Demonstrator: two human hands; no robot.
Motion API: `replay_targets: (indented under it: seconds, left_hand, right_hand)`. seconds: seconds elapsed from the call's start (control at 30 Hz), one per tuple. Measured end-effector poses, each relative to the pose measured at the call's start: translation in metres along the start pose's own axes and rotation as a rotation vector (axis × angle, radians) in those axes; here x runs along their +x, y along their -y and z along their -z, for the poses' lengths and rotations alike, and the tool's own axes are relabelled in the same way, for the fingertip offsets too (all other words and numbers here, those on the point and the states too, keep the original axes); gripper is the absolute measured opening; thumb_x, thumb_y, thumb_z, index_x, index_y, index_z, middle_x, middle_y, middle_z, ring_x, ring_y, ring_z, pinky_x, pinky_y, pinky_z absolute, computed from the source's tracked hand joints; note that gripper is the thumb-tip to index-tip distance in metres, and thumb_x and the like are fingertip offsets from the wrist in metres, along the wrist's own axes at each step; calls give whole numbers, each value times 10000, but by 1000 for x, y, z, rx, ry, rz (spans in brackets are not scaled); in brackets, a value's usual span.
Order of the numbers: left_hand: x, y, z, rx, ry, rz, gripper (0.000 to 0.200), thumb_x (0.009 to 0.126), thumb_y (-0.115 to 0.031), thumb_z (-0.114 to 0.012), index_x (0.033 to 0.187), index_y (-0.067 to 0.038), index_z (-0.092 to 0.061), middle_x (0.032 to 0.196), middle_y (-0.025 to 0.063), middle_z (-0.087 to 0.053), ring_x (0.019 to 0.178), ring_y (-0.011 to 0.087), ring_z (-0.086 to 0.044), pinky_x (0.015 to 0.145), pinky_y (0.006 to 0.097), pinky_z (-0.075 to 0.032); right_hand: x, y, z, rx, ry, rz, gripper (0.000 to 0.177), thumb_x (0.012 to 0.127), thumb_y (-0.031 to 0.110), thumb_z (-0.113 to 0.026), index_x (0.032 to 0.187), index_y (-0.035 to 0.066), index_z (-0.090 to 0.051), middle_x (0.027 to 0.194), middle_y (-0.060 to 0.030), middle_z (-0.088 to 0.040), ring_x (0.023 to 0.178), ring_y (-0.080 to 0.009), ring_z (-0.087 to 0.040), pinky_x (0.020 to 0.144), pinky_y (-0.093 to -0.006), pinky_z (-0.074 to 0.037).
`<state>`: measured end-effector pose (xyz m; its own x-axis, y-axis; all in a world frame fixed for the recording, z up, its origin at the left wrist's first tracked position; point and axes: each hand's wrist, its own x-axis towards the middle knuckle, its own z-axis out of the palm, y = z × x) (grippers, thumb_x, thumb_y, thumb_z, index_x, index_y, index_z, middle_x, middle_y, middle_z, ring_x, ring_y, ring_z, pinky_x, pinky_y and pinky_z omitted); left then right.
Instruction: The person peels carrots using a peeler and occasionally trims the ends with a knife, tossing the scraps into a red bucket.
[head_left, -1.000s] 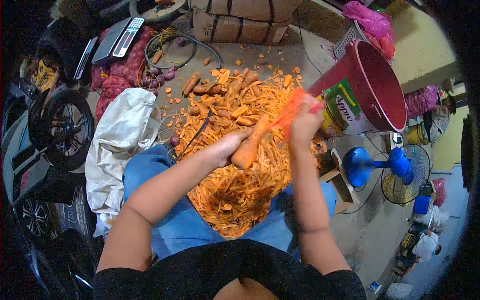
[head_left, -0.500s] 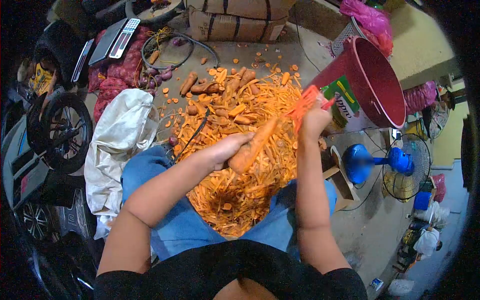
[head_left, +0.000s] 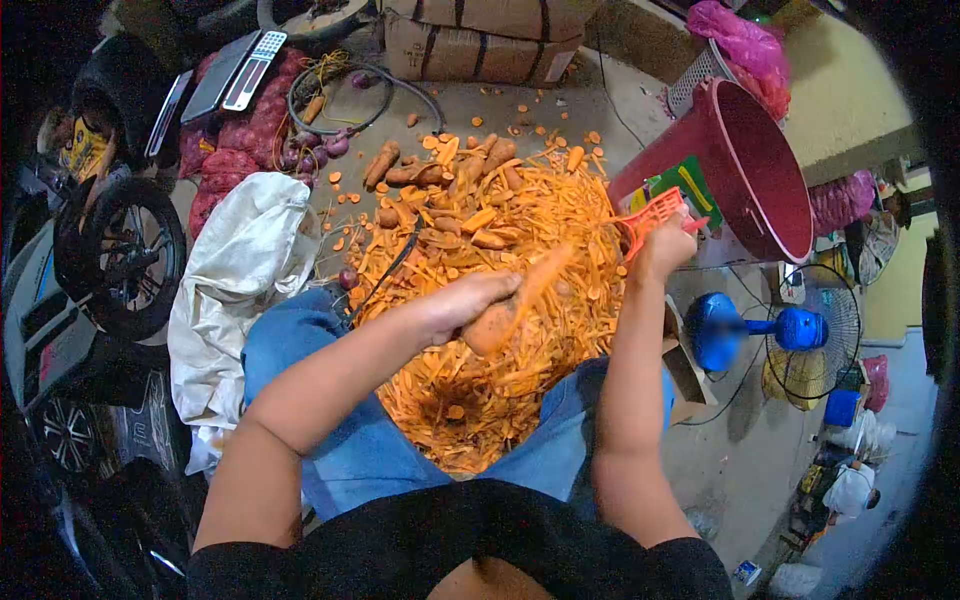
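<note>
My left hand [head_left: 470, 305] is closed round the thick end of a carrot [head_left: 492, 328], whose thinner end points up and to the right. In my right hand [head_left: 668, 245] is an orange-red plastic peeler [head_left: 655, 212], held to the right of the carrot and apart from it. Beneath both hands spreads a big heap of carrot peelings [head_left: 540, 215] between my knees. Several whole carrots [head_left: 470, 170] and cut pieces lie at the heap's far side.
A tilted dark red bucket [head_left: 735, 170] stands at the right, near a blue fan [head_left: 800, 328]. To the left lie a white sack [head_left: 235, 270] and red net bags of onions [head_left: 265, 130]. Strapped cardboard boxes [head_left: 480, 50] sit at the back.
My right hand with the peeler has moved right and slightly down, away from the carrot. The carrot, still in my left hand, has shifted only slightly.
</note>
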<state>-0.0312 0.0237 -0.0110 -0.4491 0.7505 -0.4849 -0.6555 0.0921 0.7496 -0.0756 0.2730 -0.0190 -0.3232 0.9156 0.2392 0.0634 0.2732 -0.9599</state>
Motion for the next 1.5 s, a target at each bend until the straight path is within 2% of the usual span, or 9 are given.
replay_targets:
  seconds: [0.23, 0.27, 0.37, 0.53, 0.73, 0.8, 0.97, 1.23, 1.5]
  left_hand:
    - [7, -10, 12, -194, -210, 40, 336, 817, -308, -360, 1017, -51, -447, 972, 79, -518, 845, 163, -520, 754, 294, -412]
    - [9, -8, 16, -283, -226, 67, 318, 827, -309, -335, 993, -55, -429, 872, 69, -525, 756, 149, -529, 653, 281, -427]
    - [8, -10, 16, -344, -276, 91, 326, 839, -318, -290, 976, -45, -404, 760, 75, -544, 647, 149, -543, 549, 279, -448]
    - [19, -1, 12, -361, -293, 39, 280, 838, -248, -295, 899, -32, -463, 791, 76, -553, 628, 149, -542, 556, 276, -454]
    - [12, -7, 1, -241, -153, -67, 239, 831, -213, -319, 903, -54, -482, 756, 29, -532, 616, 106, -513, 552, 237, -430]
    - [4, -8, 3, 23, -77, -50, 251, 834, -215, -324, 964, -53, -465, 817, 29, -520, 664, 91, -503, 597, 227, -419]
    - [3, 0, 2, 19, -11, -57, 264, 839, -238, -328, 958, -41, -457, 809, 32, -513, 692, 91, -510, 612, 232, -419]
    - [5, -15, 1, -327, -192, -30, 294, 840, -245, -281, 964, -54, -467, 845, 48, -534, 622, 137, -537, 517, 239, -456]
    - [-2, -12, -9, -101, -195, -43, 288, 833, -221, -333, 1016, -39, -460, 836, 51, -539, 679, 116, -530, 637, 239, -428]
  right_hand:
    - [-50, 64, -3, 661, 640, -510, 171, 788, 205, -476, 706, 56, -485, 641, 29, -452, 519, -48, -426, 474, -181, -351]
    - [-40, 34, -11, 404, 723, -250, 172, 783, 221, -490, 724, 59, -500, 650, 39, -453, 551, -45, -424, 503, -182, -353]
    - [-46, 32, -12, 199, 732, -35, 233, 779, 240, -491, 813, 12, -524, 649, 24, -485, 573, -55, -411, 529, -204, -351]
    - [-104, 44, -12, 324, 687, -295, 237, 784, 242, -481, 744, 11, -516, 609, 36, -463, 545, -57, -394, 497, -219, -339]
    - [-122, 43, -7, -26, 682, 50, 206, 788, 196, -467, 752, -6, -488, 585, 3, -453, 517, -78, -392, 479, -229, -337]
    - [-83, 19, -19, -12, 397, 320, 265, 777, 221, -468, 654, -13, -450, 560, -105, -454, 514, -170, -403, 494, -302, -337]
    - [-11, 3, -5, 4, 156, -119, 235, 782, 196, -469, 715, -28, -492, 630, -78, -520, 549, -168, -454, 527, -302, -365]
    - [-136, 54, -4, 86, 667, 251, 251, 794, 192, -451, 621, 9, -438, 520, -52, -438, 489, -123, -399, 448, -298, -319]
    - [-40, 12, -16, -45, 264, 116, 239, 792, 194, -442, 707, -27, -472, 564, -96, -490, 502, -194, -439, 497, -308, -354]
